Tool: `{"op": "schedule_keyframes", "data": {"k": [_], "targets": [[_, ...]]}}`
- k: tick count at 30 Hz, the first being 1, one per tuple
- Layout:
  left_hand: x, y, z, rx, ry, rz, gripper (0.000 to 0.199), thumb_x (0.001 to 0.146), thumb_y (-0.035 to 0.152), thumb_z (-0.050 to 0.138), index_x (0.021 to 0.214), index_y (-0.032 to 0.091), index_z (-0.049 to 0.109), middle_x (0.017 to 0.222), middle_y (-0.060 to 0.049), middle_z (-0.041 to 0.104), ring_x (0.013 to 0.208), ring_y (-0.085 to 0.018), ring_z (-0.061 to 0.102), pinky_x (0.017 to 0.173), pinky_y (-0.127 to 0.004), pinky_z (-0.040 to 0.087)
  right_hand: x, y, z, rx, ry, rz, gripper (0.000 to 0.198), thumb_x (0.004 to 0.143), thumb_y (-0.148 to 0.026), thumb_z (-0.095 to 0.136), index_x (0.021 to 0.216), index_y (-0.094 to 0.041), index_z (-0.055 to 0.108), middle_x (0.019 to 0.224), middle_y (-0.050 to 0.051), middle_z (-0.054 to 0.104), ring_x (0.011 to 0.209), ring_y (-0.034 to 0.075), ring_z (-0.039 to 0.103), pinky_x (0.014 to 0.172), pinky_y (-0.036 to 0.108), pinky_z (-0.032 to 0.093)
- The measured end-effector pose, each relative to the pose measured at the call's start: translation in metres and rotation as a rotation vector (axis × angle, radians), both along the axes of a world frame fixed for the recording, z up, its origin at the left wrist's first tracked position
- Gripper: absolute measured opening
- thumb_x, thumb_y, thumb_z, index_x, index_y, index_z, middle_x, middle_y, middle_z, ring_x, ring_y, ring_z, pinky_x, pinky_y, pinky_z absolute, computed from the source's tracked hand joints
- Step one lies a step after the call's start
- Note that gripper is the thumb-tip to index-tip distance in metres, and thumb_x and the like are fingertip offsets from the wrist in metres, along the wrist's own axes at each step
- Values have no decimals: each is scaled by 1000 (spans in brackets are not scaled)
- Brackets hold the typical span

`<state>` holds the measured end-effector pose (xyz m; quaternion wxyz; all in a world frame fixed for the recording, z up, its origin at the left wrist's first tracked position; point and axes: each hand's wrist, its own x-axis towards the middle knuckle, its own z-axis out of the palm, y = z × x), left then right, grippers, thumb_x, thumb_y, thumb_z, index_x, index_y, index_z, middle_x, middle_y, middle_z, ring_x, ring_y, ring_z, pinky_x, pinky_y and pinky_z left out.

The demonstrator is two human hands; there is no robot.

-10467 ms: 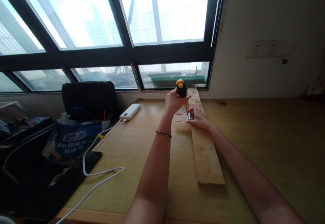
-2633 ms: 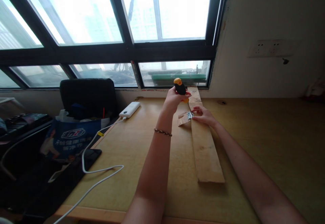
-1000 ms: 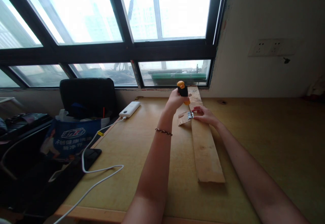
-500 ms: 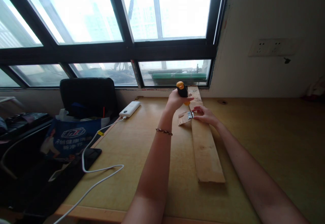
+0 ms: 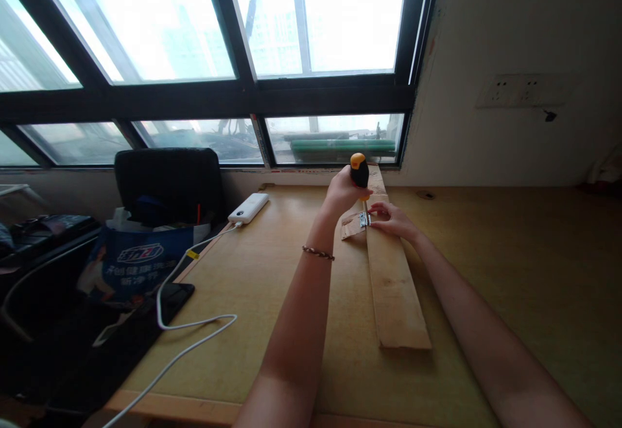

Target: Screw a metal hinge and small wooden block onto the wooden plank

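Observation:
My left hand (image 5: 341,190) is wrapped round the black and yellow handle of a screwdriver (image 5: 359,172), which stands nearly upright. Its shaft runs down to a silver metal hinge (image 5: 365,219). One side of the hinge lies over a small wood piece (image 5: 350,225), the other at the left edge of a long wooden board (image 5: 392,279). From the right, my right hand (image 5: 390,218) reaches over the board, its thumb and fingertips closed at the hinge's right side. Whether a screw sits under the screwdriver tip is too small to tell.
A white power bank (image 5: 248,208) with a white cable (image 5: 194,322) lies on the left of the wooden table (image 5: 272,272). Beyond that edge stand a black chair (image 5: 170,179) and a blue bag (image 5: 140,263). The window (image 5: 335,98) rises behind the table.
My left hand has shifted slightly right, and the screwdriver has gone from leaning left to nearly upright. My right hand, the hinge and the board look unmoved.

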<state>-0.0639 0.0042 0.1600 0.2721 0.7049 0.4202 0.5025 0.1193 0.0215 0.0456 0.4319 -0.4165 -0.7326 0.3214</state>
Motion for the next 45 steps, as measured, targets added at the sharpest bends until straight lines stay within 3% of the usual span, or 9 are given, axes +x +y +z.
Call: {"op": "schedule_keyframes", "data": {"k": [6, 12, 19, 26, 37, 40, 45], "targets": [[-1, 4, -4, -20, -97, 3, 38, 49, 11, 71, 80, 17, 50, 75, -1, 60, 73, -17, 58, 68, -29, 44, 2, 3, -3, 7, -9, 7, 50, 58, -31, 72, 103, -20, 53, 104, 7, 64, 100, 21, 58, 93, 39, 41], [8, -2, -1, -151, -237, -224, 46, 56, 1, 61, 95, 17, 41, 75, -1, 59, 76, -17, 60, 69, -29, 46, 3, 3, -4, 11, -13, 9, 50, 59, -33, 72, 103, -20, 53, 104, 7, 64, 99, 21, 58, 91, 39, 42], [13, -18, 9, -215, -247, -406, 44, 56, 5, 65, 92, 15, 41, 67, 3, 54, 65, -10, 54, 64, -25, 43, 2, 3, -4, 23, 9, 17, 48, 58, -32, 73, 101, -20, 55, 104, 6, 62, 99, 21, 58, 91, 37, 42], [4, -28, 15, -283, -118, -547, 34, 52, 21, 74, 80, 10, 56, 68, 1, 55, 66, -11, 53, 66, -28, 42, 0, 0, 0, -15, 17, 36, 44, 61, -30, 71, 99, -17, 56, 102, 7, 62, 94, 20, 58, 87, 36, 45], [-14, -42, 30, -311, 203, -830, 27, 52, 23, 75, 73, 12, 62, 77, -3, 62, 76, -13, 55, 73, -30, 44, -1, -10, 12, 39, -83, -21, 43, 59, -34, 70, 97, -16, 57, 95, 6, 62, 85, 21, 58, 77, 34, 46], [-19, -41, 30, -315, 226, -837, 30, 52, 23, 75, 77, 12, 64, 78, -3, 63, 78, -15, 57, 73, -29, 45, 0, -7, 8, 27, -49, 1, 44, 60, -35, 70, 99, -17, 57, 97, 5, 62, 89, 21, 58, 79, 34, 46], [-26, -37, 26, -314, 108, -699, 29, 53, 20, 74, 80, 13, 65, 77, -3, 63, 76, -14, 58, 72, -29, 46, 0, -3, 2, 12, 2, 26, 47, 59, -33, 71, 101, -20, 57, 102, 5, 62, 95, 20, 57, 88, 37, 44]]}}
